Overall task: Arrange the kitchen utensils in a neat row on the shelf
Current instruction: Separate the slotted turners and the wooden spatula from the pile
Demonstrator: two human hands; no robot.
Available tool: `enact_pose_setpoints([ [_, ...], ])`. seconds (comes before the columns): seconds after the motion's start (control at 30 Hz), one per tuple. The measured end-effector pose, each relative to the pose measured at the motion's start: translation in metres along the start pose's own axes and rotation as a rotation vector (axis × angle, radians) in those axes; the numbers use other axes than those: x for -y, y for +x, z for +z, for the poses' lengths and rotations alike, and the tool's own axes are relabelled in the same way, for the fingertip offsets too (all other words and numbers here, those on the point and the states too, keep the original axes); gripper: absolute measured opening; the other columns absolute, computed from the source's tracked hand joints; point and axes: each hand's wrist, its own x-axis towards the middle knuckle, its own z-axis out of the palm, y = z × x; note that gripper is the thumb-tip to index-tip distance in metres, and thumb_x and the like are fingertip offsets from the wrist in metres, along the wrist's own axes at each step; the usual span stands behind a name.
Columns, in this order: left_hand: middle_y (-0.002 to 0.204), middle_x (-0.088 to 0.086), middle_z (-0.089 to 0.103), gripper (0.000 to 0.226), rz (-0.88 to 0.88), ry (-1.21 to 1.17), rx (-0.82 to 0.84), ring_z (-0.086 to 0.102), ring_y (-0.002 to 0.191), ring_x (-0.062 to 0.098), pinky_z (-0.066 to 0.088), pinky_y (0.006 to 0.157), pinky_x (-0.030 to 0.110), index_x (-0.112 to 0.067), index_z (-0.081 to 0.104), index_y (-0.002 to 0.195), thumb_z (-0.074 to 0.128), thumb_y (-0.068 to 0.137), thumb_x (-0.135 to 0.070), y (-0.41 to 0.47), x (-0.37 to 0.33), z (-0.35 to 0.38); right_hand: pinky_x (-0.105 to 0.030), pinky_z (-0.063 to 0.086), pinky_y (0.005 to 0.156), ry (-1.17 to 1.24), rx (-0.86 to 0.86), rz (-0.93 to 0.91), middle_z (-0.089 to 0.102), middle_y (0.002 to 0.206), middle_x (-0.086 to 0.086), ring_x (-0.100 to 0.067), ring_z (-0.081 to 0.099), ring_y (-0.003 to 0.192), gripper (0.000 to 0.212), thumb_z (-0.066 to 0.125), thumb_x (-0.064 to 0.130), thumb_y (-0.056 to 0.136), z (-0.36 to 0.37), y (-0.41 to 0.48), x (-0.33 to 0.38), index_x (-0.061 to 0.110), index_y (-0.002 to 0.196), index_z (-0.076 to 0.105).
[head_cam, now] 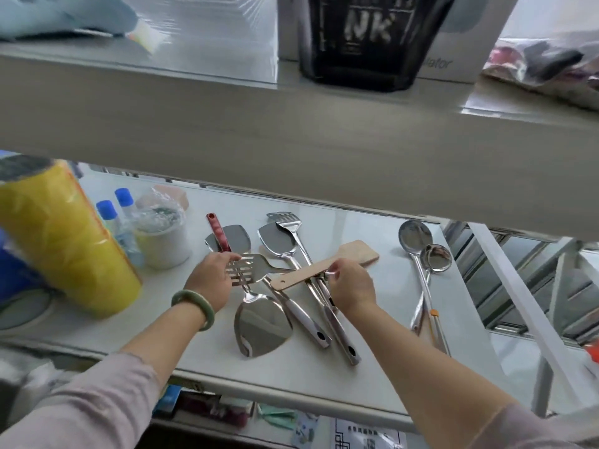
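On the middle shelf [372, 377], the kitchen utensils lie in a crossed heap, not yet a row. The left hand [210, 280] has its fingers closed on the head of a slotted steel turner [244, 268], and the right hand [351, 286] pinches what looks like that turner's handle end, just where a wooden spatula [327, 265] lies slantwise over it; holding both ends probably lets the person lift the turner clear of the tangle without dragging its neighbours.

Beneath and beside these lie a broad steel spatula [262, 322] with its blade toward the front edge, two more steel turners [282, 241] with handles running forward, and a red-handled spatula [218, 233] farther back. Well to the right, two ladles [421, 251] rest with their handles crossed.

At the left stand a yellow wrapped roll [64, 241], two blue-capped bottles [115, 205], and a white cup [163, 234] sealed over with clear film; its contents cannot be made out.
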Motion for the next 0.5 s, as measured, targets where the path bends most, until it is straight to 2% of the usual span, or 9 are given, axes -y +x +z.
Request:
enact_pose_setpoints([
  [0.1, 0.116, 0.01, 0.057, 0.043, 0.037, -0.003, 0.018, 0.056, 0.104, 0.027, 0.046, 0.094, 0.038, -0.02, 0.058, 0.117, 0.044, 0.083, 0.002, -0.003, 0.008, -0.001, -0.031, 0.044, 0.086, 0.015, 0.064, 0.142, 0.07, 0.106, -0.009, -0.028, 0.059, 0.106, 0.024, 0.05, 0.017, 0.085, 0.007, -0.003, 0.003, 0.014, 0.105, 0.063],
  [0.27, 0.12, 0.004, 0.058, 0.04, 0.171, -0.035, 0.051, 0.054, 0.112, 0.021, 0.041, 0.103, 0.031, -0.017, 0.058, 0.118, 0.05, 0.083, 0.0, -0.004, -0.001, 0.005, -0.03, 0.045, 0.085, 0.099, 0.083, 0.191, 0.071, 0.103, -0.006, -0.025, 0.062, 0.101, 0.023, 0.059, 0.02, 0.083, 0.015, -0.006, 0.006, 0.015, 0.106, 0.06],
  [0.37, 0.12, 0.002, 0.058, 0.034, 0.227, -0.039, 0.097, 0.053, 0.112, 0.019, 0.04, 0.103, 0.032, -0.02, 0.056, 0.119, 0.057, 0.085, -0.016, -0.001, -0.016, 0.017, -0.029, 0.044, 0.079, 0.075, 0.105, 0.191, 0.071, 0.098, -0.005, -0.025, 0.062, 0.097, 0.025, 0.058, 0.016, 0.08, 0.014, -0.007, 0.01, 0.017, 0.105, 0.057],
  [0.5, 0.13, -0.001, 0.052, 0.047, 0.284, 0.045, 0.211, 0.047, 0.121, 0.016, 0.034, 0.108, 0.029, -0.021, 0.048, 0.128, 0.06, 0.085, -0.035, 0.001, -0.042, 0.039, -0.029, 0.04, 0.072, 0.069, 0.113, 0.186, 0.063, 0.084, -0.003, -0.028, 0.062, 0.091, 0.028, 0.059, 0.017, 0.078, 0.014, -0.014, 0.013, 0.016, 0.105, 0.052],
])
